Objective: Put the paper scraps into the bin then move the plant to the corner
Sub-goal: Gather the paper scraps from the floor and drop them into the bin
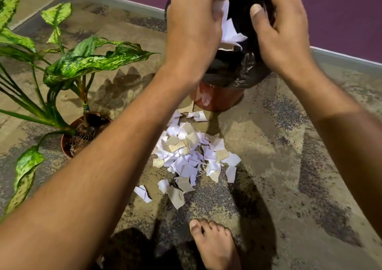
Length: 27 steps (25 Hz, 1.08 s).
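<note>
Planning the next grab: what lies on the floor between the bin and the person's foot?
Head view: a pile of paper scraps lies between bin and foot.

Bare forearms (115,156), apparently bare foot (213,242)

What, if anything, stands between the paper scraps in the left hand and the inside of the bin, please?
Nothing visible does. The left hand holds white paper scraps right over the bin, whose black liner is open. The right hand hovers at the liner's right side, not across the mouth.
</note>
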Tool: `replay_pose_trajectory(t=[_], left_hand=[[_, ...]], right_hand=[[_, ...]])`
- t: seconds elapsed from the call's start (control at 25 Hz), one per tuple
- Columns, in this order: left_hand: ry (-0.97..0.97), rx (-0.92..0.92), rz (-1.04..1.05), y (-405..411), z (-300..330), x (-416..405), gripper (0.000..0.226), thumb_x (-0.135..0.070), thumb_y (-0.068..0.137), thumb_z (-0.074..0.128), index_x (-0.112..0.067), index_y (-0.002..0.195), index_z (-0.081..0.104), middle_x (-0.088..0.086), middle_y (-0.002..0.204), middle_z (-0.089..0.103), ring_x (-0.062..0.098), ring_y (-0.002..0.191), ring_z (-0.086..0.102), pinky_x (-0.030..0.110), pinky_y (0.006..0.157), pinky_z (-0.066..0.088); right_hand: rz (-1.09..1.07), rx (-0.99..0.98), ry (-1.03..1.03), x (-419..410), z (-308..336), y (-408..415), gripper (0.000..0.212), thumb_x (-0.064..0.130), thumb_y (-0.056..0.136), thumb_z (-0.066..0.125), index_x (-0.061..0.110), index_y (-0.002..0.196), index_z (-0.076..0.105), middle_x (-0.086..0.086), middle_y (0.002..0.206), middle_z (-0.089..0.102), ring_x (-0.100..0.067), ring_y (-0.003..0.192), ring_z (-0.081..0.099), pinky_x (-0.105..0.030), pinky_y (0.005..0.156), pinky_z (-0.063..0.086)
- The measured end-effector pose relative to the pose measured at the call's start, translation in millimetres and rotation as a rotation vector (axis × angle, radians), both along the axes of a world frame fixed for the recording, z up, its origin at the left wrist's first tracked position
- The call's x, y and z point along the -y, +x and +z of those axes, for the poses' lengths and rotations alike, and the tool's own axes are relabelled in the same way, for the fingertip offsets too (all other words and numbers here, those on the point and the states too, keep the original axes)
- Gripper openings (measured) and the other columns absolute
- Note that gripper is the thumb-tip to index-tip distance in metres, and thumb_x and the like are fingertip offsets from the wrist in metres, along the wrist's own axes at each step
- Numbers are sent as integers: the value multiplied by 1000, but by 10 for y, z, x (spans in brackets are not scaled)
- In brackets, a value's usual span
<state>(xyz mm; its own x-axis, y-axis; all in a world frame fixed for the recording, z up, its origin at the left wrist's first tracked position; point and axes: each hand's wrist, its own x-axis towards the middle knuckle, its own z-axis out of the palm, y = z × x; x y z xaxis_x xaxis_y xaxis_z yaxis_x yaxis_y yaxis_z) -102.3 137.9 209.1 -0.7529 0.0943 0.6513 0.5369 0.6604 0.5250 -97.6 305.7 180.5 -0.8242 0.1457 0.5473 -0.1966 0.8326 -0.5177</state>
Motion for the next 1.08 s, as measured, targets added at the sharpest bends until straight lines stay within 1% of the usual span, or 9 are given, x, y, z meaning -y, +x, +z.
replay_pose_trajectory(t=[0.16, 0.28, 0.36, 0.48, 0.56, 0.68, 0.84, 0.96, 1.08], left_hand=[[-1, 5, -18, -190, 7, -129, 24, -19, 93, 45, -10, 95, 67, 1, 86, 66, 13, 82, 59, 15, 67, 37], [-22, 58, -105, -214, -30, -168, 24, -15, 90, 51, -12, 109, 66, -4, 105, 68, 6, 96, 63, 9, 77, 44], [-103, 54, -131, -140, -138, -169, 29, -18, 88, 57, -16, 116, 64, -5, 120, 64, 7, 110, 59, 13, 92, 44], [-231, -39, -197, 149, -421, -96, 30, -16, 87, 58, -10, 116, 63, 7, 135, 54, 24, 133, 43, 26, 114, 29], [-284, -127, -290, 362, -686, 11, 28, -11, 88, 57, -4, 114, 64, 17, 138, 51, 35, 136, 37, 39, 117, 28], [-407, -115, -424, 680, -1203, 285, 27, -8, 89, 57, -1, 113, 64, 22, 138, 50, 39, 136, 36, 52, 107, 38], [-603, 209, -355, 1049, -1851, 787, 35, -21, 92, 58, -6, 123, 58, 18, 140, 48, 39, 134, 39, 49, 107, 39], [-754, 634, -229, 1066, -2127, 1030, 67, -48, 90, 55, -16, 145, 32, 13, 153, 27, 37, 141, 24, 48, 113, 29], [-835, 928, -153, 1010, -2267, 1107, 99, -65, 76, 63, -31, 150, 8, 8, 159, 10, 38, 143, 13, 54, 112, 30]], right_hand=[[76, -91, -145, -2, -105, 423, 32, 14, 95, 49, 6, 124, 60, -8, 130, 55, -17, 116, 56, -31, 100, 47], [92, -31, -180, 36, -371, 740, 25, 15, 93, 54, 10, 115, 66, -3, 127, 58, -14, 115, 57, -35, 99, 51], [74, 145, -157, 62, -716, 1034, 26, 23, 94, 56, 17, 119, 64, 4, 128, 57, -11, 113, 57, -42, 98, 52], [54, 537, -49, 54, -1179, 1268, 41, 42, 93, 56, 29, 131, 52, 9, 136, 51, -4, 94, 58, -45, 96, 51], [78, 831, 88, 23, -1477, 1361, 59, 51, 86, 63, 32, 138, 43, 4, 144, 43, -14, 109, 56, -44, 100, 45], [121, 1125, 269, -52, -1888, 1458, 100, 62, 73, 71, 30, 151, 18, -6, 157, 21, -34, 138, 32, -46, 109, 34], [154, 1177, 396, -23, -2200, 1505, 126, 66, 60, 77, 35, 152, -3, -3, 158, 9, -35, 139, 26, -45, 102, 42], [187, 1122, 387, 111, -2249, 1434, 126, 62, 59, 81, 44, 149, -5, 5, 161, 2, -33, 141, 24, -45, 99, 45], [241, 1060, 436, 335, -2240, 1355, 117, 55, 65, 82, 49, 148, 0, 4, 162, 3, -29, 139, 32, -39, 98, 47]])
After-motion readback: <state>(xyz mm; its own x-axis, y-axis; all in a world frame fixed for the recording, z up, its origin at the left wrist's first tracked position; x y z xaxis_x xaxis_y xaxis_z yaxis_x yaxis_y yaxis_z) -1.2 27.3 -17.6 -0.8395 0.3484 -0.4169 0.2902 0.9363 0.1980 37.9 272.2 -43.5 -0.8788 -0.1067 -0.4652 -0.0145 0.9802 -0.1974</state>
